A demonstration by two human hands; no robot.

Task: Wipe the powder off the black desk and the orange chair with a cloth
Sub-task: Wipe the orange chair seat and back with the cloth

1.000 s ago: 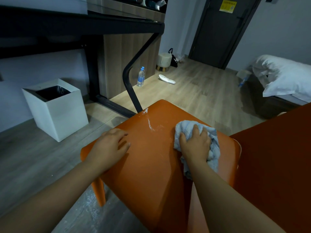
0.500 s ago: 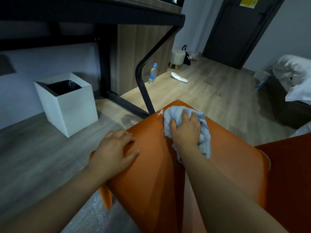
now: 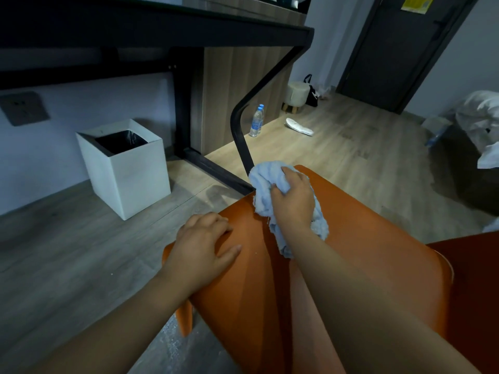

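Note:
The orange chair [image 3: 359,238] fills the lower middle, its seat facing me. My right hand [image 3: 291,201] grips a bunched light-blue cloth [image 3: 266,179] and presses it on the seat's far left corner, where the cloth hangs over the edge. My left hand [image 3: 202,247] rests flat on the seat's left edge with fingers spread. A few white powder specks remain on the seat near the cloth. The black desk [image 3: 162,25] runs across the top left; I see only its edge and underside, with its bent black leg [image 3: 243,130] just beyond the chair.
A white square bin [image 3: 135,182] with a black liner stands on the floor to the left. A water bottle [image 3: 256,121], a white slipper [image 3: 299,126] and a small stool [image 3: 295,94] lie further back near a dark door. A bed with white bedding [image 3: 478,117] is at the right.
My right hand has swept the cloth from the middle of the seat to its far left corner, clearing the white powder streak. My left hand stayed on the seat's edge.

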